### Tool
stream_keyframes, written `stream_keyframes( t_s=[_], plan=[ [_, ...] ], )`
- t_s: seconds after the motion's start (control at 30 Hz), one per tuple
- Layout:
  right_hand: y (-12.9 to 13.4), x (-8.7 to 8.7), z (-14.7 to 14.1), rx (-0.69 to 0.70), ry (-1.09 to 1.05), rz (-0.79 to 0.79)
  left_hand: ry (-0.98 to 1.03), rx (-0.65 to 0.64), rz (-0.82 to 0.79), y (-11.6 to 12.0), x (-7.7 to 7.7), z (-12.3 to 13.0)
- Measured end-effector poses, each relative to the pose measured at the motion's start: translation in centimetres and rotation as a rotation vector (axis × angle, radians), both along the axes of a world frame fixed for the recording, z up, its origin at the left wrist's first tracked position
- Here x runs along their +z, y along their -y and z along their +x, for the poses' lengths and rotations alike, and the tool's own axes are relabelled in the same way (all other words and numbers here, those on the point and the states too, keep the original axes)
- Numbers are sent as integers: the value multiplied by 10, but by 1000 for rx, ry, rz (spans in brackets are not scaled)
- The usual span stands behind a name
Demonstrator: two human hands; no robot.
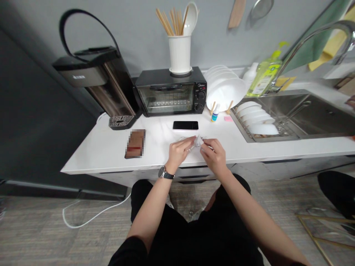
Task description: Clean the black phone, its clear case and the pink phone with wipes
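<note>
My right hand pinches a crumpled white tissue-like piece above the counter's front edge. My left hand, with a black-strapped watch on the wrist, is closed on the other side of the same piece. Something clear and shiny, like thin plastic, shows by the left fingers; its kind is hard to make out. Just behind the hands lies a black-screened phone. A small spray bottle with a blue and yellow label stands to its right, beside a pink sticky note.
On the white counter, a pixelated brown object lies to the left. A water dispenser and toaster oven stand behind, with a utensil holder on top. Plates and a sink with bowls are rightward. Another person's hand shows far right.
</note>
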State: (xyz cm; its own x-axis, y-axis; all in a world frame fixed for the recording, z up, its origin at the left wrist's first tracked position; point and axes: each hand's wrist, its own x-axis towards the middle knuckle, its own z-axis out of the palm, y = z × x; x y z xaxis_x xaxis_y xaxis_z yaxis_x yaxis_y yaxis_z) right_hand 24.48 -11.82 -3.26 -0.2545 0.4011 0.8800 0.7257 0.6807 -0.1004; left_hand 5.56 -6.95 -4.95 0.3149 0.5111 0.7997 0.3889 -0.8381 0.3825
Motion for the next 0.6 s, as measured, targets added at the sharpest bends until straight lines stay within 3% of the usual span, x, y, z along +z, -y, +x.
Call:
stream_keyframes(
  t_s=[0.1, 0.33, 0.6],
  plan=[
    [1, -2, -2, -14, -23, -9, -1, 11, 1, 0, -1, 0],
    [13, -9, -21, 97, -4, -26, -28, -32, -48, 2, 1, -1],
    [1, -12, -1, -74, -95, -68, -101, 45, 10, 5, 7, 2]
  ],
)
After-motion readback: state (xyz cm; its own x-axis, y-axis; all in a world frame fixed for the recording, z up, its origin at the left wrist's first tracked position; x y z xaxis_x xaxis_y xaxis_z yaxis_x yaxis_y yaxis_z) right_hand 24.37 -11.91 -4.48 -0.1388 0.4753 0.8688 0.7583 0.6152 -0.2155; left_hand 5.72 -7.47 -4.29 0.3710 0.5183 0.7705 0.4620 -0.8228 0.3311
